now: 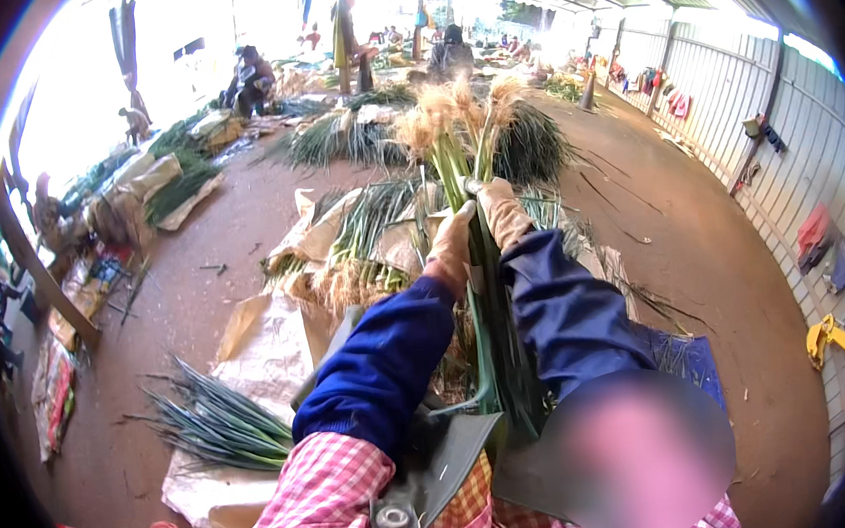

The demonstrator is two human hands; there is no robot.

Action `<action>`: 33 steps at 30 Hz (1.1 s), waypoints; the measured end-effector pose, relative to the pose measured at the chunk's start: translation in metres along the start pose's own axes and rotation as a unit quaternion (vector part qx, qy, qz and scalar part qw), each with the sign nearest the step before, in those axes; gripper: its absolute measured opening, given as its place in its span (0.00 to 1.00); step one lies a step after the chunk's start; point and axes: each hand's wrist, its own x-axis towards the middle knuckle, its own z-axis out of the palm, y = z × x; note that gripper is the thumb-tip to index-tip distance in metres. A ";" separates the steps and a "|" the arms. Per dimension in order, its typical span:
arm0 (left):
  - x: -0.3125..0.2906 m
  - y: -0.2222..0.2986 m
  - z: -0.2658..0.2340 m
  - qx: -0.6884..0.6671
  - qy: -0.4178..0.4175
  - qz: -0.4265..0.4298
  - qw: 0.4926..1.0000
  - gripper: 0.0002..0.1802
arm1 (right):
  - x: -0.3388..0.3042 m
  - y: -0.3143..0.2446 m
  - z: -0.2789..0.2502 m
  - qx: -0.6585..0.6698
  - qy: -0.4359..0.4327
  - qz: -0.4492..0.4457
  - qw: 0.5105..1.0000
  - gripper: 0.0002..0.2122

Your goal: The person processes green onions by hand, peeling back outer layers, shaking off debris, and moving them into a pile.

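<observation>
Together, the left hand (451, 240) and right hand (503, 213) clamped long green straw-rooted stalks (485, 294); brown floor (756, 340) met a ribbed grey metal wall (725, 76).

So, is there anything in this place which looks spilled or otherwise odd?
Slightly, yes: short green plant scraps lie loose on the brown floor at left, and thin dark strands at right, strewn rather than bundled. The long green stalks with pale fringed roots in the left hand and right hand look neatly gathered.
</observation>
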 end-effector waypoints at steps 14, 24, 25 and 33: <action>0.036 -0.035 -0.014 0.211 0.032 0.188 0.959 0.13 | -0.040 -0.025 0.011 -0.074 -0.046 -0.114 0.990 0.17; 0.001 0.028 -0.002 0.684 -0.021 0.261 0.681 0.21 | -0.059 -0.067 0.019 -0.180 -0.097 -0.059 0.977 0.15; -0.009 0.038 0.007 0.676 -0.038 0.218 0.703 0.22 | -0.060 -0.068 0.016 -0.185 -0.088 -0.072 0.976 0.16; -0.028 0.108 0.013 0.634 -0.049 0.198 0.746 0.20 | -0.067 -0.080 0.043 -0.134 -0.085 -0.176 0.972 0.18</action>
